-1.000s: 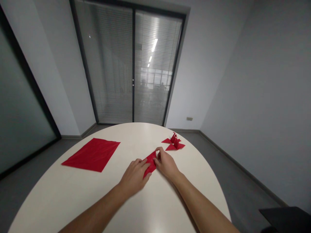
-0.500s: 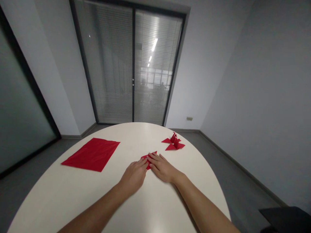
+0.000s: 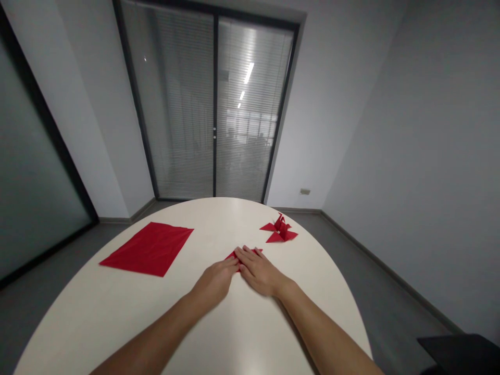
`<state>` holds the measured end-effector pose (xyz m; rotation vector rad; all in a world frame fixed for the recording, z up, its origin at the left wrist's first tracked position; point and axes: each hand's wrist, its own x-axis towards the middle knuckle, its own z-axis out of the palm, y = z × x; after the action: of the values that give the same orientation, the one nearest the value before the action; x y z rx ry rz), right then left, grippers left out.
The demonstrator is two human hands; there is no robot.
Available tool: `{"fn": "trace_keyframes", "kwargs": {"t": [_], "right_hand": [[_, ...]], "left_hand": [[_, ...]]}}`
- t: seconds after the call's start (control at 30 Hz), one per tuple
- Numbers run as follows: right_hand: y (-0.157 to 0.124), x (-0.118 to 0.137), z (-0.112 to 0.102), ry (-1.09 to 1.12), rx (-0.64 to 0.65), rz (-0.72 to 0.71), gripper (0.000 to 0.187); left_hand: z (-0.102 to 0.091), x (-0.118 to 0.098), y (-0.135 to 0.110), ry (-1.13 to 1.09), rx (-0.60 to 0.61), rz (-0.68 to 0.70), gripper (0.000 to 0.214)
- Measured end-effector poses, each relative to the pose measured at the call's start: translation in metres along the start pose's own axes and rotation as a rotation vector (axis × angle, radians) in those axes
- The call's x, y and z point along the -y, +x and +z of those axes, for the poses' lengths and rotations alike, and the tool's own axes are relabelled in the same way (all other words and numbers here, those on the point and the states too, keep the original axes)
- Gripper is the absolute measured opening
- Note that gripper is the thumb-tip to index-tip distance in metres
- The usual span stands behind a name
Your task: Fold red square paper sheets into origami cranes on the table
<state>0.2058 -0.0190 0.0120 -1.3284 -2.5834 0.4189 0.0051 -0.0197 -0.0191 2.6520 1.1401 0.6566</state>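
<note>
A small folded piece of red paper (image 3: 233, 254) lies on the white round table (image 3: 234, 333), mostly covered by both hands. My left hand (image 3: 214, 279) lies flat on its near left part, fingers stretched out together. My right hand (image 3: 258, 271) presses flat on its right part, fingers extended toward the left. The fingertips of the two hands meet over the paper. Only the far corners of the paper show beyond the fingers.
A flat stack of red paper sheets (image 3: 150, 248) lies at the left of the table. A finished red paper crane (image 3: 280, 230) stands at the far right. Behind the table are glass doors with blinds (image 3: 213, 104). A dark object (image 3: 461, 354) sits at the lower right corner.
The long folded strip held up a second ago has been folded down shorter. Both hands moved from pinching it to pressing flat on it.
</note>
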Motion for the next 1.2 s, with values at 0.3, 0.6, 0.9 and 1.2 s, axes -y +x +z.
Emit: {"fn": "trace_keyframes", "kwargs": {"t": [0.3,0.6,0.9,1.2], "right_hand": [[0.010,-0.006,0.013,-0.055,0.072,0.078,0.062],[0.007,0.003,0.005,-0.071,0.087,0.171,0.064],[0.005,0.003,0.004,-0.037,0.070,0.191,0.063],[0.000,-0.006,0.000,-0.020,0.082,0.143,0.071]], "left_hand": [[0.002,-0.022,-0.013,0.213,0.140,-0.217,0.064],[0.003,-0.039,-0.012,0.409,0.116,-0.432,0.064],[0.007,-0.043,-0.012,0.363,0.000,-0.225,0.055],[-0.008,-0.026,-0.006,0.184,0.046,-0.152,0.045]]}}
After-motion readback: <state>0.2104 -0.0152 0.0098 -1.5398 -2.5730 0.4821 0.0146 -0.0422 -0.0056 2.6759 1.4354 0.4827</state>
